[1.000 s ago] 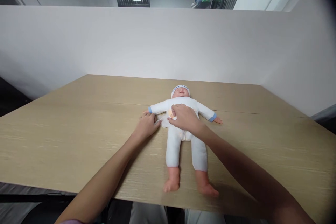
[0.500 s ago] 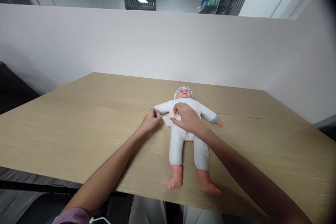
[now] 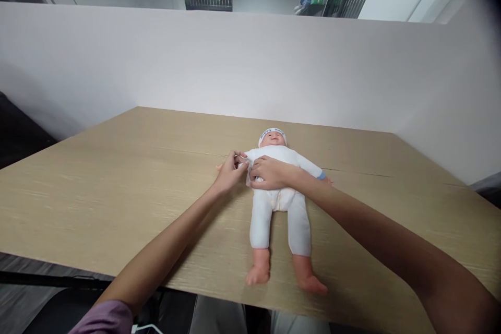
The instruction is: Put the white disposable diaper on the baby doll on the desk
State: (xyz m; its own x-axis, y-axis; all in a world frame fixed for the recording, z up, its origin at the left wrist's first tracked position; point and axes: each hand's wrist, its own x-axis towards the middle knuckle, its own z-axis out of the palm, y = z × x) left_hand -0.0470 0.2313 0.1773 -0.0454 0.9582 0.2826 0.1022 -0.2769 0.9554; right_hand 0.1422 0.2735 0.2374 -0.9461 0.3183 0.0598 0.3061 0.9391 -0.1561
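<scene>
A baby doll (image 3: 299, 227) in a white suit with blue cuffs and a lettered headband lies on its back, feet toward me. A white diaper (image 3: 281, 200) is around its hips, over the suit. At the doll's waist on the left, my left hand (image 3: 231, 171) pinches the diaper's thin side wing between thumb and fingers. My right hand (image 3: 270, 172) lies across the belly, its fingers curled and closed on the diaper's edge by the same side. Both hands nearly meet there and hide the fastening and part of the doll's arm.
The doll lies on a wide wood-coloured table (image 3: 117, 193). A white partition wall (image 3: 195, 62) rises behind the table's far edge. A dark chair (image 3: 58, 310) and my legs are below the near edge.
My right hand has lowered onto the belly and shifted left, turning flatter. My left hand has moved slightly right and up, closer to the doll's side. The view has tilted slightly.
</scene>
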